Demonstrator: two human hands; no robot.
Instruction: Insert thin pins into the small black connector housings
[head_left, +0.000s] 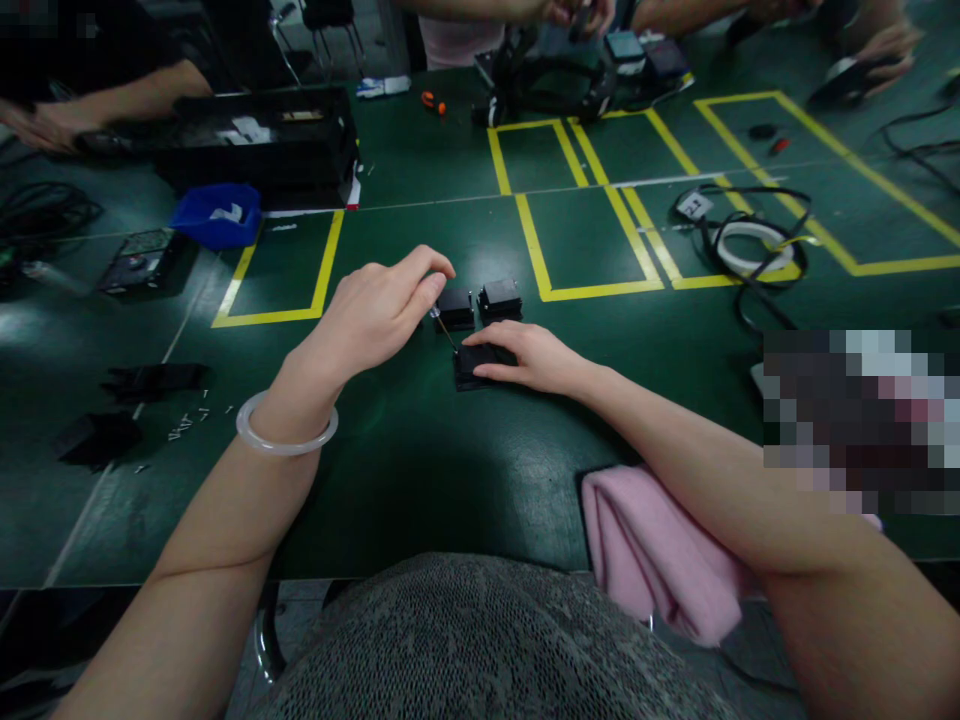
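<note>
On the left of the bench (390,480), a black part (97,437) is lying near loose screws (180,427); they are resting on flat, bare surface, so a sweeping forearm could be scattering them. The bracelet (287,447) is circling the left wrist and, hanging loose, could be knocking small pieces if the arm is dropping low. The left hand (379,308) is pinching a thin screwdriver (445,330) between thumb and fingers, and the shaft is leaning, its tip meeting the far left corner of the block (469,362). That slant is the main risk, I judge: with the load running off-axis, the tip could be slipping out, scratching the casing or chewing a screw head, though whether it is seated is too small to tell. The block is lying on the bench under the right hand (529,357), whose thumb and fingers are spreading apart across it; I cannot tell whether they are clamping its sides. If they are only pressing, the block could be twisting under torque and bumping the 2 units (454,308) (500,298) standing just behind. The fingers are also resting near the tip, so a slip could be jabbing them.
</note>
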